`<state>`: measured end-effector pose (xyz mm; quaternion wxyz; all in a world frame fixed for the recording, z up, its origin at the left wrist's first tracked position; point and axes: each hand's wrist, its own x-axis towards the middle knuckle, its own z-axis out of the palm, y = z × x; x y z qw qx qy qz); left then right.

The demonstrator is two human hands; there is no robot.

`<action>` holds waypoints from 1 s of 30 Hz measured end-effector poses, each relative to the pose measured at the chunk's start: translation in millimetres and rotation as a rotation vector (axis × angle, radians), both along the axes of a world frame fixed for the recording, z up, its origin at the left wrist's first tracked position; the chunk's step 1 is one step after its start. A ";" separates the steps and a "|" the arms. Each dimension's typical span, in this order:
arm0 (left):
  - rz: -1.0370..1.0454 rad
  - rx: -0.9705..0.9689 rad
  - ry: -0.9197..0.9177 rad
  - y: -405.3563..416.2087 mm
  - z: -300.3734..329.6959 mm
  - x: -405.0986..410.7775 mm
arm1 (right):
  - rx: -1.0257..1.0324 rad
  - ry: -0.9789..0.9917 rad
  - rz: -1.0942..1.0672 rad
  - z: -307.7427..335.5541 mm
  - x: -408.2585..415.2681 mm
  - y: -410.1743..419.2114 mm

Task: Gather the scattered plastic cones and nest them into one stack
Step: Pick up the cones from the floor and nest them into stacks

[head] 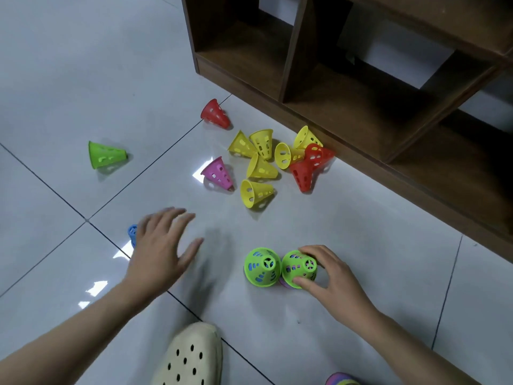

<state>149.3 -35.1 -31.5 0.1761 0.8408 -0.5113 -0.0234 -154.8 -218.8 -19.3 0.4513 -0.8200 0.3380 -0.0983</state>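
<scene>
Gripping green stack [299,269], right hand [334,282] fingers curled; left hand [162,247] fingers spread, hiding blue cone [132,233].

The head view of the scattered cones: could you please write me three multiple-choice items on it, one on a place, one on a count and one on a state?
1. Where does the pink cone lie?
A. On a shelf of the wooden unit
B. On the floor, left of the yellow cones
C. Under the shoe

2. How many green cones lie on their side, away from the hands?
A. One
B. Three
C. Five

3. What is the right hand doing?
A. Resting flat on the floor
B. Gripping a green-topped stack
C. Holding a red cone

Answers:
1 B, it lies on the tile beside the yellow cluster.
2 A, only the lone green cone at far left.
3 B, its fingers and thumb curl round the green-topped stack.
</scene>
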 end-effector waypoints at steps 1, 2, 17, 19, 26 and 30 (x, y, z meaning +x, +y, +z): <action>0.163 -0.005 -0.015 10.1 -3.9 16.3 | 0.024 0.010 -0.026 0.1 1.1 0.1; 0.302 0.007 0.005 19.5 -8.4 31.3 | 0.035 0.017 -0.038 0.5 2.2 0.1; 0.378 -0.062 0.531 30.9 -28.1 16.4 | 0.497 -0.121 -0.244 40.9 24.6 -54.2; 0.388 -0.154 0.625 16.4 -7.0 -1.6 | 0.434 -0.081 -0.331 31.7 35.5 -70.3; 0.046 -0.353 0.663 -16.9 66.2 -74.2 | 0.274 0.063 -0.525 -22.9 82.2 -136.0; -0.121 -0.206 0.743 -11.0 62.4 -97.7 | 0.178 0.160 -0.537 -38.4 103.0 -159.6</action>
